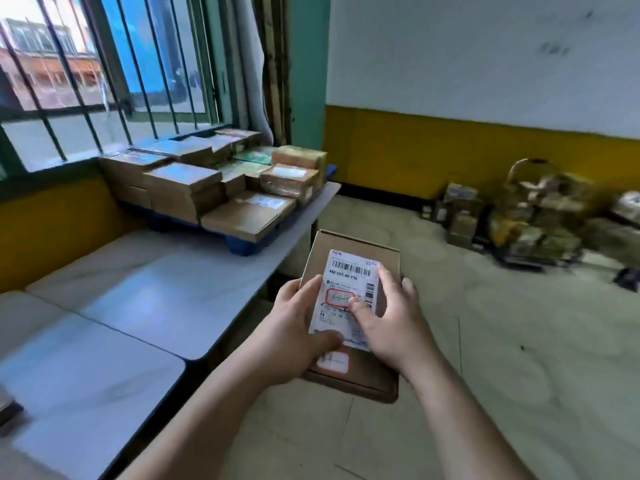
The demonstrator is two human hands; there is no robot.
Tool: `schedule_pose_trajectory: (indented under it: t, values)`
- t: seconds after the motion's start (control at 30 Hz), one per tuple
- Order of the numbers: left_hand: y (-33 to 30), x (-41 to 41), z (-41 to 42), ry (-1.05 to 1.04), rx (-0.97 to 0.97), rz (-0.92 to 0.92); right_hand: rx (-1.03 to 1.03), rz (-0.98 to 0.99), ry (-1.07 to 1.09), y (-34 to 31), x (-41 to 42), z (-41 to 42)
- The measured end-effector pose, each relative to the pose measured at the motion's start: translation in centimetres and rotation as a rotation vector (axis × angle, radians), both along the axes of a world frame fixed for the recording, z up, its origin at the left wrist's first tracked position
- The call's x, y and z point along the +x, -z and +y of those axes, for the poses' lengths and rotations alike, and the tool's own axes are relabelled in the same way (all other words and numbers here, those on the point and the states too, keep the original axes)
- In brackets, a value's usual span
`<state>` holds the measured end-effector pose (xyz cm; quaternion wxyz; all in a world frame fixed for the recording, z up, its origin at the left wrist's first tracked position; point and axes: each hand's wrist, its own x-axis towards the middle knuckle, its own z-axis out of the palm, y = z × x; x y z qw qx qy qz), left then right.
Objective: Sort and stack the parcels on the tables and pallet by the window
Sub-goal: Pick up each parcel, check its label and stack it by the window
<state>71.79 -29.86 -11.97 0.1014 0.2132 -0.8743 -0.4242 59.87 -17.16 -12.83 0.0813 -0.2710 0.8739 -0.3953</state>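
Note:
A flat brown cardboard parcel (356, 251) with a white shipping label is held in the air beyond the table edge, in front of me. My left hand (294, 327) grips its left side, thumb curled over the lower label. My right hand (388, 317) lies on top of the label with fingers fairly straight, its outer fingers reaching the parcel's right edge. Several stacked brown parcels (187, 185) sit on a blue pallet (239, 245) on the far table under the barred window (104, 74).
Grey-white tables (156, 299) run along the left wall beneath the window. A blurred heap of parcels and a basket (530, 209) lies on the floor by the yellow-banded right wall. Bare concrete floor (502, 341) stretches to my right.

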Motion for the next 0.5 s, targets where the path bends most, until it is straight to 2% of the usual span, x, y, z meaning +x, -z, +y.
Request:
schedule_pose_trajectory:
  t: [0.5]
  values:
    - [-2.9,-19.2,-15.6,0.082,-0.006,-0.021,0.077,0.004,0.048,-3.0,-18.1,-15.0]
